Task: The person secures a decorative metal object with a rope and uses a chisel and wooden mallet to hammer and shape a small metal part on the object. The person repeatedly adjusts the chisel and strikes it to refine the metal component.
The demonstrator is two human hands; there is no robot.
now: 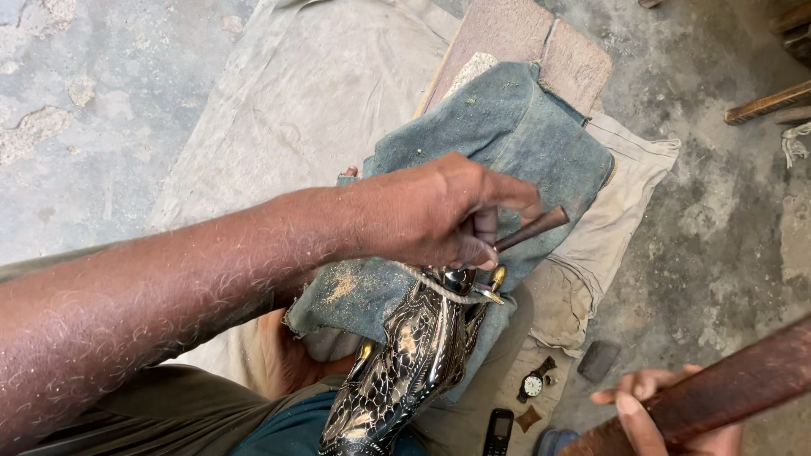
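My left hand (439, 215) reaches across from the left and grips a thin dark chisel-like tool (532, 229), its tip set against a black carved object with pale and brass-coloured inlay (405, 363) that lies on a blue-grey cloth (507, 135) over my lap. My right hand (655, 414), at the lower right, holds a long reddish-brown wooden stick (726, 393) raised off to the side of the carving.
A tan sheet (296, 93) covers the concrete floor, with a wooden board (524, 34) under the blue cloth. A wristwatch (534, 382), a small black phone (498, 431) and a dark flat stone (598, 360) lie near my right hand. Wooden pieces (769, 101) lie at the upper right.
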